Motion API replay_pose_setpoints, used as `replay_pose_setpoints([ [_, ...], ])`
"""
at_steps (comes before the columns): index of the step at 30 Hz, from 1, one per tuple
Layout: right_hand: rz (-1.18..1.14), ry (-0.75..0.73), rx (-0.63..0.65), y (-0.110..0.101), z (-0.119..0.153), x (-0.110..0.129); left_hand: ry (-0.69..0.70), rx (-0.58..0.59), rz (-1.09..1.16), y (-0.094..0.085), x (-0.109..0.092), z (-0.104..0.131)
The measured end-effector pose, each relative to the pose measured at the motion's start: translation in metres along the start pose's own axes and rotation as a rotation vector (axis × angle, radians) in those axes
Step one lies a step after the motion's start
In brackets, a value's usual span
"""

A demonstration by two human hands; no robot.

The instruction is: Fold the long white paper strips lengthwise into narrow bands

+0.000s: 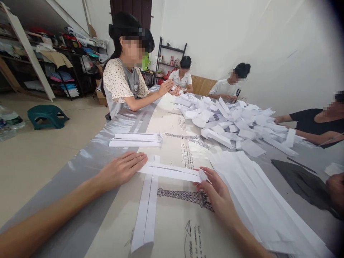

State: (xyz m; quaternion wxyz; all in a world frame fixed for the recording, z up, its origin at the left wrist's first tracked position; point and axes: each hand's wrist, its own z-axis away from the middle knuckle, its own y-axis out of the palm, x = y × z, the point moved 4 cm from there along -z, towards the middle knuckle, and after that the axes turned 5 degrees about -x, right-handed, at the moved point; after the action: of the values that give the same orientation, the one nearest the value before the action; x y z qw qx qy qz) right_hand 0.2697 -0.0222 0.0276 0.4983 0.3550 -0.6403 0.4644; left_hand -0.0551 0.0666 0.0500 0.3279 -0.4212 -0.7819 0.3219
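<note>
A folded white paper strip (174, 171) lies crosswise in front of me, its long seam facing up. On its left end rest the outstretched fingers of my left hand (122, 168), lying flat. My right hand (215, 184) pinches the right end between thumb and fingers, where a small flap stands up. Beneath it, another folded paper strip (145, 215) runs toward me at roughly a right angle. Several more folded strips (135, 139) sit together just beyond my left hand. To the right of my right hand spreads a stack of flat white paper sheets (258, 193).
A large heap of folded white papers (228, 122) covers the far right of the table (88, 172). A printed cloth (107, 236) runs down its middle. One co-worker (126, 71) handles paper at the left edge; others sit around. A green stool (48, 116) stands on the floor.
</note>
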Motion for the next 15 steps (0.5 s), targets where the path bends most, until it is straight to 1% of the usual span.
replay_pose_setpoints([
  [4, 0.074, 0.078, -0.051, -0.007, -0.004, -0.014, 0.049, 0.031, 0.065, -0.008, -0.008, -0.006],
  [6, 0.118, 0.107, -0.056, -0.009, -0.006, -0.018, 0.079, 0.041, 0.107, -0.01, -0.011, -0.009],
  [10, 0.106, 0.095, -0.011, -0.008, -0.01, -0.019, 0.115, 0.027, 0.162, -0.013, -0.016, -0.01],
  [15, 0.058, 0.079, 0.027, -0.006, -0.012, -0.017, 0.119, 0.026, 0.202, -0.013, -0.017, -0.008],
])
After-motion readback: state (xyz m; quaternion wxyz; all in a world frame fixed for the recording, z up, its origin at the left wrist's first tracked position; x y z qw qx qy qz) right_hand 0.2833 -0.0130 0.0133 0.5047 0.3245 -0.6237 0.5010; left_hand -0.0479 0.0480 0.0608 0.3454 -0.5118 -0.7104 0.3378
